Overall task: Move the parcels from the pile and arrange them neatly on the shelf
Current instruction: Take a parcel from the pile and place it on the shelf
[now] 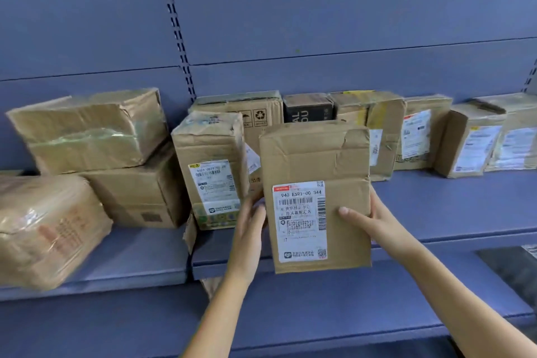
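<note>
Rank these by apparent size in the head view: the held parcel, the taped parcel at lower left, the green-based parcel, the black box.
1. held parcel and taped parcel: alike, both close to the camera, unranked.
2. green-based parcel.
3. black box, partly hidden at the back.

Only the person's two arms show, each bare from the wrist down to the frame's lower edge. The left forearm (223,299) and the right forearm (441,279) are slim and smooth, and the wide lens stretches them long and thickens them toward the bottom of the view. The left hand (250,221) is narrow, its fingers (257,206) slender and a little blurred at the tips. The right hand (377,221) is likewise slim, and its thumb (353,213) ends in a short, rounded nail.
</note>
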The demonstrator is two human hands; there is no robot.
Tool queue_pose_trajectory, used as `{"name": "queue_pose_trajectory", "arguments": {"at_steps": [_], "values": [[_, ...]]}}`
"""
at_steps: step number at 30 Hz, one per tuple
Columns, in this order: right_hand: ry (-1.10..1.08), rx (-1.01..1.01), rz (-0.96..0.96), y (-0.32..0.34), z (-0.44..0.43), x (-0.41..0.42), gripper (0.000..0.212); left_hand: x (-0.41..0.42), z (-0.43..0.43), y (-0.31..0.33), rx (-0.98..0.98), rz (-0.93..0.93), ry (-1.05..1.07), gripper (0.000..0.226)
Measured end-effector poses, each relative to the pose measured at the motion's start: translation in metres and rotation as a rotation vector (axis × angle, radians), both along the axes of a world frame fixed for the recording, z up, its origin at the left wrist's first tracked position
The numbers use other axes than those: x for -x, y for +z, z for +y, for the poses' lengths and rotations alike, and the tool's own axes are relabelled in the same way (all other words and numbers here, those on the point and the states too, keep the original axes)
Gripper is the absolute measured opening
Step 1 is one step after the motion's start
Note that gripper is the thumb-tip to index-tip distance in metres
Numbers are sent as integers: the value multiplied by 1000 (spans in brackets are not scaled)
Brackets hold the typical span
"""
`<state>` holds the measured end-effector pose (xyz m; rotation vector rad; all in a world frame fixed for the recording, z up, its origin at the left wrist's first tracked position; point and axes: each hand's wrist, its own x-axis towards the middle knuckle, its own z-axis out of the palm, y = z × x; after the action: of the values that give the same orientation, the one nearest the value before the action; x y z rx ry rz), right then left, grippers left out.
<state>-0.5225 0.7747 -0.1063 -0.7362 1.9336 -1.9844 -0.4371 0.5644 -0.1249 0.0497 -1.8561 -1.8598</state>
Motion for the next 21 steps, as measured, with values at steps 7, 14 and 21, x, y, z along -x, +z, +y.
{"name": "queue_pose_trajectory", "arguments": {"at_steps": [7, 14, 21], "values": [[-6, -14, 16, -22, -27, 27, 61, 14, -22, -23, 356, -4, 100, 50], [-9, -58, 174, -38, -67, 53, 45, 35, -46, -48, 676, 73, 716, 31], [-62, -55, 259, -41, -85, 82, 43, 65, -54, -44, 537, 66, 831, 54]]}}
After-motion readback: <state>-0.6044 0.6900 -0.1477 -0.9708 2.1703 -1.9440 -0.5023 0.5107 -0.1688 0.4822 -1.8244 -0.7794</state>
